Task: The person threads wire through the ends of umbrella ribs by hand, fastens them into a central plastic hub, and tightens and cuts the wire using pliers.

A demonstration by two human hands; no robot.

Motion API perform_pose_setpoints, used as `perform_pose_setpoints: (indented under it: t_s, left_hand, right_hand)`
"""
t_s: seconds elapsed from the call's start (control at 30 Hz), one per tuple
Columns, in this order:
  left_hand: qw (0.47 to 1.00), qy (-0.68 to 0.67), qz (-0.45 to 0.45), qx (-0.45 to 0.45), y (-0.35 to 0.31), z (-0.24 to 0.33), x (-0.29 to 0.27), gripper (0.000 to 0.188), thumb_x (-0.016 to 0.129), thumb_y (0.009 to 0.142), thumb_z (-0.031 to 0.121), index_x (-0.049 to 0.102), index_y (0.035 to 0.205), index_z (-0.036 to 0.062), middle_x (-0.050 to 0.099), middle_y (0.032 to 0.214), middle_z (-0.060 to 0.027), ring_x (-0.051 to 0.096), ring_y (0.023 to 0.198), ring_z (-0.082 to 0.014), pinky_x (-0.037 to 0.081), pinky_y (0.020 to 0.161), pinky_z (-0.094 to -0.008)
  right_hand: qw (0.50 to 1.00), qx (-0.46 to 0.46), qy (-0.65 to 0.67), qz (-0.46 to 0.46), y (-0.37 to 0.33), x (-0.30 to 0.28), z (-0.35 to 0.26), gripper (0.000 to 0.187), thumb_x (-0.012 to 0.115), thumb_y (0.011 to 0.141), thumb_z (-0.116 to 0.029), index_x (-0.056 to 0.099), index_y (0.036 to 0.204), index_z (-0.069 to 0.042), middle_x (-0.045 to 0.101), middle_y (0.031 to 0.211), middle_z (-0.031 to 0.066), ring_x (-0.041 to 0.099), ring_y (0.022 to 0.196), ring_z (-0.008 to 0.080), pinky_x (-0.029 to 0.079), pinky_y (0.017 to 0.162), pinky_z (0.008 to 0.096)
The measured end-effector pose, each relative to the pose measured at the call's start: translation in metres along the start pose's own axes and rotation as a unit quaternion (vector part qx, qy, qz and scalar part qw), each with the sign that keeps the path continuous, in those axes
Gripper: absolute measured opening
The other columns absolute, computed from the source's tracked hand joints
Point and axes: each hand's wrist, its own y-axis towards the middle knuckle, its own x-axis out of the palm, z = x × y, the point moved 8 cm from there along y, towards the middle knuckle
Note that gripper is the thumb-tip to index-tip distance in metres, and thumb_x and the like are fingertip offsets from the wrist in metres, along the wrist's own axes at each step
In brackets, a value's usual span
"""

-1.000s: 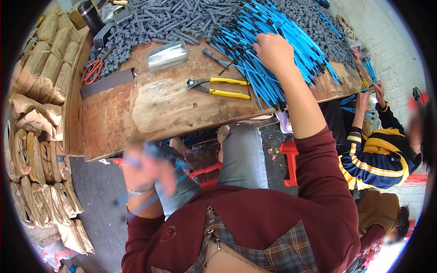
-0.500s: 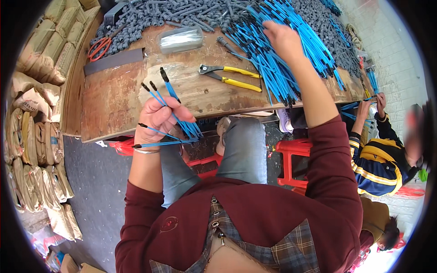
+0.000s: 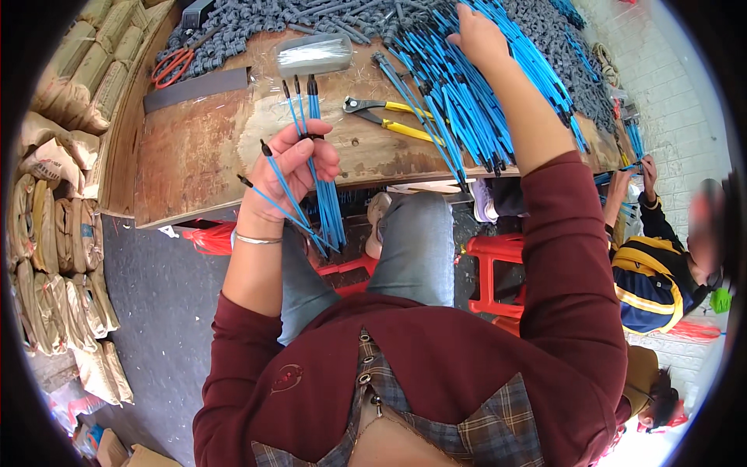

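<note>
A: "Where are the blue rods (image 3: pixel 330 214)?"
B: "Near left, several gripped by the left hand (image 3: pixel 284 165). Right hand (image 3: pixel 484 40) meets the far-right pile (image 3: pixel 467 93); grip unclear."
A: "Handling?"
B: "Likely light, springy; hold mid-shaft."

The left hand (image 3: pixel 278 175) has its fingers (image 3: pixel 325 156) curled inward — the right hand (image 3: pixel 480 37) sits farther forward, forearm (image 3: pixel 531 113) outstretched.
</note>
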Motion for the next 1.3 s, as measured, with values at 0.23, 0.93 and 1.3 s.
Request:
perform_pose_setpoints:
  t_s: [0.23, 0.93, 1.3]
  left_hand:
    - [0.999, -0.034, -0.012, 0.017, -0.001, -0.002, -0.013, 0.031, 0.051, 0.087, 0.013, 0.049, 0.115, 0.0007, 0.059, 0.081, -0.0129, 0.056, 0.069, -0.0235, 0.046, 0.063, -0.0343]
    - [0.988, -0.146, 0.055, 0.010, 0.000, -0.006, -0.037, 0.020, 0.051, 0.088, 0.015, 0.056, 0.105, 0.0055, 0.065, 0.089, -0.0137, 0.064, 0.076, -0.0261, 0.051, 0.065, -0.0369]
    - [0.978, -0.199, -0.036, 0.059, 0.005, 0.005, -0.001, 0.032, 0.054, 0.087, 0.031, 0.052, 0.108, 0.0075, 0.060, 0.086, -0.0109, 0.058, 0.074, -0.0262, 0.046, 0.069, -0.0383]
  right_hand:
    - [0.980, -0.192, -0.003, -0.045, -0.071, 0.000, -0.076, 0.027, 0.063, 0.075, -0.028, 0.060, 0.085, -0.003, 0.063, 0.081, 0.0146, 0.062, 0.077, 0.0309, 0.050, 0.067, 0.0423]
    - [0.788, 0.044, 0.568, -0.233, -0.058, -0.063, -0.076, 0.018, 0.059, 0.082, -0.019, 0.060, 0.092, -0.004, 0.061, 0.074, 0.0006, 0.056, 0.065, 0.0058, 0.045, 0.055, 0.0211]
    - [0.861, -0.103, 0.473, -0.155, -0.147, -0.066, -0.166, 0.024, 0.063, 0.079, -0.017, 0.057, 0.093, 0.000, 0.061, 0.069, 0.0122, 0.060, 0.059, 0.0221, 0.046, 0.057, 0.0307]
